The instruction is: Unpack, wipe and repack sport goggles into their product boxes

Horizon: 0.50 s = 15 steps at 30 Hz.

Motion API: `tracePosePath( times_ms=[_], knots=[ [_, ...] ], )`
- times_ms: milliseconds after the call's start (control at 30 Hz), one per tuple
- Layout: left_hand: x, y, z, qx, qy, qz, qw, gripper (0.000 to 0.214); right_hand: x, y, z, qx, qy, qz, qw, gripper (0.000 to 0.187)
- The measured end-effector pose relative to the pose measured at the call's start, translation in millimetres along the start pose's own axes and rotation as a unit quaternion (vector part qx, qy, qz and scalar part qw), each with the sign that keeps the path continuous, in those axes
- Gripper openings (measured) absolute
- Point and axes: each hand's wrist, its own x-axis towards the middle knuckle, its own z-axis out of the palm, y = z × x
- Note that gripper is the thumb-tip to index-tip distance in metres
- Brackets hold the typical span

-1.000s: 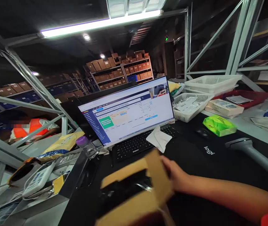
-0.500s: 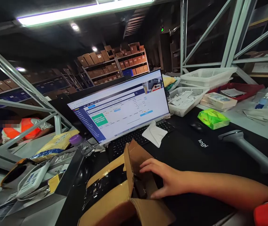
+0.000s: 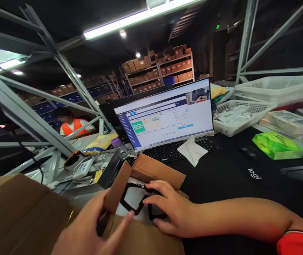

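An open cardboard box [image 3: 155, 172] stands on the black desk mat in front of me, its flaps up. Inside lies a white pack with black shapes and lettering [image 3: 133, 199]. My right hand [image 3: 168, 209] reaches into the box with its fingers curled over that pack and the thumb under its edge. At the bottom of the view, my left hand [image 3: 91, 232] grips the box's left flap [image 3: 116, 189] and holds it upright.
A lit monitor [image 3: 167, 117], keyboard [image 3: 167, 153] and white tissue [image 3: 194, 150] sit behind the box. Right: mouse [image 3: 249, 152], green pack [image 3: 276, 145], white baskets [image 3: 236, 122], grey scanner [image 3: 302, 173]. A big carton [image 3: 15, 212] fills the lower left. A person in an orange vest [image 3: 73, 125] sits beyond the steel racks.
My view swung left and down. My left hand came in and took the left flap. My right hand went from the box's side into the box, onto the pack.
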Motion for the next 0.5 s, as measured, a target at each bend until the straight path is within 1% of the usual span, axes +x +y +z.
tracePosePath(
  times_ms=[67, 133, 200, 233, 300, 333, 400, 500],
  knots=[
    [7, 0, -6.5, 0.01, -0.033, -0.072, 0.997, 0.061, 0, -4, 11, 0.02, 0.004, -0.005, 1.0, 0.048],
    [18, -3, -10.4, 0.061, -0.036, -0.112, 0.991, 0.066, -2, -7, 23, 0.026, 0.004, -0.027, 0.999, 0.046],
    [29, -7, -9.9, 0.122, -0.041, -0.107, 0.986, 0.068, -6, -11, 33, 0.016, 0.0, -0.048, 0.999, 0.044],
    [33, -7, -8.2, 0.15, -0.043, -0.096, 0.983, 0.063, -8, -14, 36, 0.015, -0.005, -0.046, 0.999, 0.044],
    [41, -6, -3.1, 0.194, -0.04, -0.087, 0.976, 0.049, -13, -19, 41, 0.029, -0.019, -0.015, 0.999, 0.044],
    [43, -5, -0.4, 0.206, -0.031, -0.089, 0.974, 0.046, -16, -22, 41, 0.041, -0.027, 0.007, 0.999, 0.046],
    [46, -2, 3.8, 0.216, -0.011, -0.099, 0.971, 0.048, -22, -27, 41, 0.063, -0.043, 0.038, 0.996, 0.049],
    [45, 4, 6.2, 0.216, 0.01, -0.106, 0.971, 0.053, -31, -32, 40, 0.08, -0.062, 0.044, 0.994, 0.052]
  ],
)
